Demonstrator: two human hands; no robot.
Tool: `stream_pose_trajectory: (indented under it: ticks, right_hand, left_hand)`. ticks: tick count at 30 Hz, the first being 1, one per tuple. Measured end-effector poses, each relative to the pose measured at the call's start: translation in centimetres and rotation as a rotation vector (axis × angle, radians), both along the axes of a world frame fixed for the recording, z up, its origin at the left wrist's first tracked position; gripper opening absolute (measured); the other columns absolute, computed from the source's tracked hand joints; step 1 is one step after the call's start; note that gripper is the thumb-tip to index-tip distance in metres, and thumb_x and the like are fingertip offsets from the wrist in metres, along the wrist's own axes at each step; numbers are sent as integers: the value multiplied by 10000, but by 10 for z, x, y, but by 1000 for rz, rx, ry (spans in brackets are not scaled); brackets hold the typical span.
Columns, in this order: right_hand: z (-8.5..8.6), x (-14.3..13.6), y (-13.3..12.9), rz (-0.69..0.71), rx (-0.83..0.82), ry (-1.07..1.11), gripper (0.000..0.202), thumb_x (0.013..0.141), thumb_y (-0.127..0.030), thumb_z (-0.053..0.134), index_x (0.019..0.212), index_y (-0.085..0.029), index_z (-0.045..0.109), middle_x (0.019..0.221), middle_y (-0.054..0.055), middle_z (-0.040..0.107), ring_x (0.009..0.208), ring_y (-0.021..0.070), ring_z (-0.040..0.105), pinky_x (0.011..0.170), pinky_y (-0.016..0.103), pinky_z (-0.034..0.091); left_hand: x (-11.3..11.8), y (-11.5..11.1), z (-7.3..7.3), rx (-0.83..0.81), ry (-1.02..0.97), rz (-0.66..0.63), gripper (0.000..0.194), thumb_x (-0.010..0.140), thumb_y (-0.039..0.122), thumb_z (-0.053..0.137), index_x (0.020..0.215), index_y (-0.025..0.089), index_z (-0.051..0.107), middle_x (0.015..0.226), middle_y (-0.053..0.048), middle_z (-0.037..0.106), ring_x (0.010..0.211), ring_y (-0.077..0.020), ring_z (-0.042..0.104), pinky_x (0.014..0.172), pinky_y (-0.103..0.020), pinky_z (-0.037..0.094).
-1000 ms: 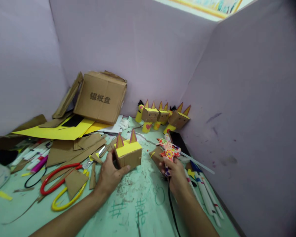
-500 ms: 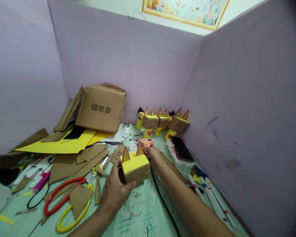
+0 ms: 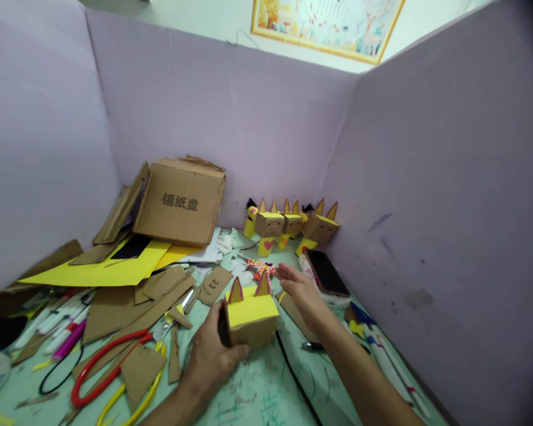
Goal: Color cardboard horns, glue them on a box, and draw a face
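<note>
The left hand [image 3: 213, 355] is grasping the eared cardboard box [image 3: 252, 316] by its left end, thumb pressing along the lower front; the box is sitting low over the pale green surface [image 3: 253, 381]. Its blocky brown front is showing plain corrugated board, smooth yellow paper is covering its top, and two pointed paper ears [image 3: 263, 285] with purplish edges are standing at the back of that top. The right hand [image 3: 299, 291] is reaching past the box's right side, fingers straight and closing on nothing, just beside the flower-patterned glue gun [image 3: 261, 267], which is lying behind the box. A black cord [image 3: 295, 374] is trailing to the right of the box.

Well behind the box, yellow figures with cardboard heads [image 3: 270, 225] are standing together; a smartphone [image 3: 326, 273] is lying behind it to the right. White markers [image 3: 395, 373] are lying farther right of it. Left of the box, red-and-yellow-handled scissors [image 3: 162, 329] are lying partly under an angular cardboard scrap [image 3: 143, 371], which is hiding some of the handles.

A printed carton [image 3: 180, 201] is tilting well behind and left of the box; its contents are hidden, as is the box's inside
</note>
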State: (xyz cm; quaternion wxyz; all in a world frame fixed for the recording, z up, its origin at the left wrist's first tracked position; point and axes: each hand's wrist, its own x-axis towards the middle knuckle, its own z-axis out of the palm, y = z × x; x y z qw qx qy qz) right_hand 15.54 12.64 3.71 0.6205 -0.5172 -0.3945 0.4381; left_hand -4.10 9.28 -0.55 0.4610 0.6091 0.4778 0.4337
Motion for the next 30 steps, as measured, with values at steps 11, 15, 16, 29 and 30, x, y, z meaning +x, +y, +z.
stream_pose_trajectory:
  ticks: [11,15,16,29,30]
  right_hand:
    - [-40,-4,-57,428,104,-52,983,543,-255,858,1386,-235,353,1479,135,372,1349,290,347,1091,455,252]
    - [-39,-10,-55,348,100,-11,969,522,-242,864,1356,-241,371,1431,129,443,1317,294,394,1073,452,292]
    - [-37,-10,-56,339,112,24,960,519,-255,866,1347,-243,381,1402,128,479,1296,297,425,1057,446,319]
    - [-57,-14,-61,318,172,271,931,451,-483,867,1280,-275,497,1366,137,502,1228,374,477,948,490,427]
    - [-56,-18,-63,319,170,301,938,448,-475,869,1281,-269,492,1354,136,515,1210,378,494,944,489,429]
  left_hand:
    - [2,-2,-6,82,137,-42,724,511,186,657,1220,187,512,1169,-109,648,1097,-356,571,884,-452,480]
    - [2,-5,-4,109,100,-64,717,529,256,710,1216,181,519,1192,-127,633,1095,-365,570,868,-460,490]
    - [2,-7,-2,106,72,-88,721,539,290,725,1221,177,516,1201,-135,627,1096,-368,569,862,-460,493]
    - [17,-27,15,-211,-612,-145,611,668,419,751,1156,149,501,1166,-145,647,1083,-323,590,870,-397,480]
    - [19,-27,14,-202,-630,-160,611,678,422,748,1166,153,497,1174,-146,643,1084,-317,590,882,-400,474]
